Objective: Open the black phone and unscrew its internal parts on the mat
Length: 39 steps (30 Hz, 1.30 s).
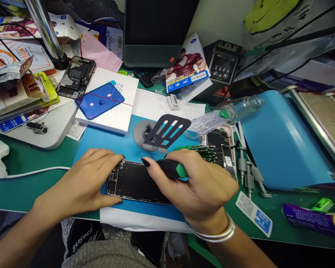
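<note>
An opened phone housing, black inside with small metal parts along its edges, lies flat on the blue mat. My left hand grips its left end, thumb on the near edge and fingers on the far edge. My right hand is wrapped around the black and green handle of a screwdriver over the right part of the housing. The tool's tip is hidden, so I cannot tell whether it touches the phone. Just behind stands a dark slotted phone stand.
Behind are a white phone box, another opened phone and a dark screen device. Rightward lie a clear bottle, several grey screwdrivers, a blue pad and a purple can. A white cable runs left.
</note>
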Tool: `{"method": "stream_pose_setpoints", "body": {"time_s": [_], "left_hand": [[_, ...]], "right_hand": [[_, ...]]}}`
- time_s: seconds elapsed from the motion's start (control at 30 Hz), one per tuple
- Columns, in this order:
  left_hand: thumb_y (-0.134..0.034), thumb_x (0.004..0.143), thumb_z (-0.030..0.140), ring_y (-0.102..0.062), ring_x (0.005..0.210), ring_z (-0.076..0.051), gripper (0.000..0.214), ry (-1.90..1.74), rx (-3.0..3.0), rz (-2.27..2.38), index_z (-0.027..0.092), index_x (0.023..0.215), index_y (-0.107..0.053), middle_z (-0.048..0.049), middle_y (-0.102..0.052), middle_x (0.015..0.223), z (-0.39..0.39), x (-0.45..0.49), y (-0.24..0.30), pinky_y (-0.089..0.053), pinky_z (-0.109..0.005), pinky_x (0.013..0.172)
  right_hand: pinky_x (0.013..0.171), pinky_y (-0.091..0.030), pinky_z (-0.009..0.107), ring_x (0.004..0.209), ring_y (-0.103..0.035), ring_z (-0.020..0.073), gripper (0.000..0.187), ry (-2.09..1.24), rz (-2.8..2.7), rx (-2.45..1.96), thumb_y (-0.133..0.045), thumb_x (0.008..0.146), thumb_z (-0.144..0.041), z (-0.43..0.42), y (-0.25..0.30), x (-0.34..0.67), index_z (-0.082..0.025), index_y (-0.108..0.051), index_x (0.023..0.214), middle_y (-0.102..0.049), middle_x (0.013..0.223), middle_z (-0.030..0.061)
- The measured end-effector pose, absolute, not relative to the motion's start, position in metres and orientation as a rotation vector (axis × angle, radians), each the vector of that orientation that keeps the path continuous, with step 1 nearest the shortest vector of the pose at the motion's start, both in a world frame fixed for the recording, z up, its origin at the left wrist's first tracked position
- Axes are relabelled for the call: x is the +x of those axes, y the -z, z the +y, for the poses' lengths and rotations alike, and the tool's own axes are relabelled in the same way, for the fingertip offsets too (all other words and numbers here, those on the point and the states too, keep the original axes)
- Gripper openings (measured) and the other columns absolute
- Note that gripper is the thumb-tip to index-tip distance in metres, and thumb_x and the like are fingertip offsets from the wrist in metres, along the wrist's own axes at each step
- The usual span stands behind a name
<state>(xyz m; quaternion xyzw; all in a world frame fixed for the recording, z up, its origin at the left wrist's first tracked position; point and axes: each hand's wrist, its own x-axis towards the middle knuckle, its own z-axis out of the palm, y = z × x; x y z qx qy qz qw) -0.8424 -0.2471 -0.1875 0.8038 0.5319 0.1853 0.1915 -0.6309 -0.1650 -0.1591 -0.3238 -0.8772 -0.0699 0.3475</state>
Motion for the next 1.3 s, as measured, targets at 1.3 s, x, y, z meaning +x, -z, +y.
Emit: {"method": "stream_pose_setpoints", "body": {"time_s": [1.3], "left_hand": [[-0.084, 0.074, 0.035, -0.057, 0.114, -0.029, 0.071, -0.501, 2.309, 1.476, 0.012, 0.131, -0.047, -0.0110, -0.062, 0.122, -0.247, -0.844, 0.191, -0.043, -0.038, 0.093]], "right_hand": [[0.066, -0.048, 0.033, 0.081, -0.059, 0.0194, 0.025, -0.388, -2.944, -0.604, -0.038, 0.098, -0.022, -0.129, 0.111, -0.614, -0.013, -0.054, 0.114, -0.057, 0.101, 0.0099]]}}
